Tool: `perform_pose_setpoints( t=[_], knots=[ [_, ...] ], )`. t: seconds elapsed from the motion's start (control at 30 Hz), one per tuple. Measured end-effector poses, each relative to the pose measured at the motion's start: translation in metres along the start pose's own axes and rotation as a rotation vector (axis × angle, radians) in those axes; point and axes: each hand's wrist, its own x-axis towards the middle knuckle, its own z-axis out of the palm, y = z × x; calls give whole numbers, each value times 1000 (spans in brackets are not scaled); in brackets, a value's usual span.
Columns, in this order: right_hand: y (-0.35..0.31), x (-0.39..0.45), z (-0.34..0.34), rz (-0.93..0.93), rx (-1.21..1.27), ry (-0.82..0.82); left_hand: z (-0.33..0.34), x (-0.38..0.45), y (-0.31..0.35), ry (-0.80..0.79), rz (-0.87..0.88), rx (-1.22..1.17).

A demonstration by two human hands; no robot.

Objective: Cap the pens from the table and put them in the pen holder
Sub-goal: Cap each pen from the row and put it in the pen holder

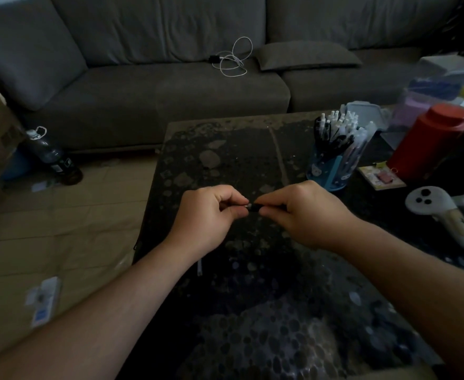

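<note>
Two hands meet above the middle of the dark patterned desk (225,138). The left hand (208,212) pinches a pen (248,205) by its pale tip end, most of the barrel hidden in the fist. The right hand (304,212) pinches a black cap (256,207), touching the pen's tip. Behind and to the right, on the desk, stands a blue pen holder (332,165) full of white-capped pens. Near it stands a red bottle (428,138), and a white controller (439,212) lies beside the right wrist.
</note>
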Motion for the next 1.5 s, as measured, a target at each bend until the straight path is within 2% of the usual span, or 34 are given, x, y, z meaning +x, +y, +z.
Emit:
perform_pose_setpoints(
  t=[0.17, 0.3, 0.37, 0.47, 0.6, 0.67, 0.73, 0.8, 0.87, 0.93, 1.07, 1.33, 1.4, 1.5],
  knots=[
    [13, 0, -4, 184, 295, -180, -2, 4, 0, -41, 163, 117],
    [12, 2, -8, 254, 505, -209, -3, 10, 4, 26, 321, 169],
    [10, 4, -13, 242, 444, -234, -5, 11, 5, 20, 351, 176],
    [5, 4, -12, 125, 150, -234, -2, 8, 8, -38, 294, 127],
    [1, 5, -8, -76, 54, -35, 7, 4, 15, -4, 101, -43],
    [5, 8, -23, -37, 57, 57, 7, 4, 16, 16, 38, -97],
    [10, 14, -49, 114, 161, 205, 8, 4, 18, -10, 7, -73],
    [19, 20, -76, 241, 320, 478, 11, 3, 20, -66, -10, -67],
    [32, 25, -99, 281, 429, 820, 14, 1, 22, -121, -5, -52],
    [43, 28, -111, 290, 424, 1031, 17, -1, 24, -165, -3, -43],
    [61, 32, -107, 322, 272, 1071, 20, -2, 24, -206, -10, -46],
    [67, 41, -104, 228, 316, 1170, 27, 2, 26, -269, 8, -13],
    [69, 40, -102, 207, 272, 1143, 28, 3, 26, -278, 9, -10],
    [73, 37, -87, 237, 195, 976, 30, 3, 26, -282, 15, -11]
  ],
)
